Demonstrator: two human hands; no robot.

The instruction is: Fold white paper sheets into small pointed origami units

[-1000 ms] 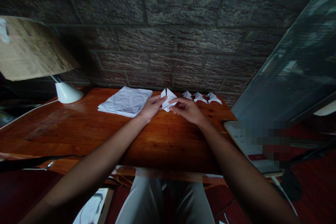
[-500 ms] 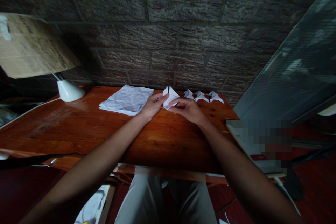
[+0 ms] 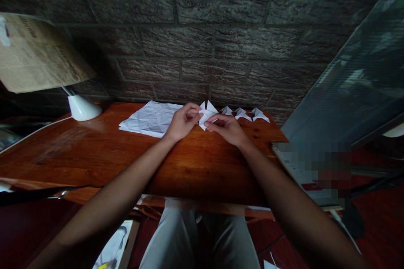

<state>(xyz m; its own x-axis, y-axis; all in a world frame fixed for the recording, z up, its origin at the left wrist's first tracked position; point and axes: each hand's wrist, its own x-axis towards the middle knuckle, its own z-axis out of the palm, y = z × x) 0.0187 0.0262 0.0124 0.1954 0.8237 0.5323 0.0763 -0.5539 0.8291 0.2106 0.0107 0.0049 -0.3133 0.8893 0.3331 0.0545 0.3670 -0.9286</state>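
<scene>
Between my hands, above the far part of the wooden table, is a small piece of folded white paper (image 3: 206,114) with pointed tips facing the wall. My left hand (image 3: 184,121) pinches its left edge with thumb and fingers. At its lower right, my right hand (image 3: 227,128) grips the paper between thumb and fingertips. A stack of creased white paper sheets (image 3: 150,118) lies just left of my left hand. Beyond my right hand, several small folded paper pieces (image 3: 242,114) stand in a row near the wall.
A white lamp (image 3: 83,108) with a newspaper-like shade (image 3: 47,56) stands at the left of the wooden table (image 3: 189,168). At the right edge is a flat pale object (image 3: 295,168), partly blurred out. A brick wall (image 3: 195,46) closes off the back.
My left hand has shifted its hold, its fingers now raised and more curled at the paper's left edge. The folded paper has turned slightly and its top points have spread apart.
</scene>
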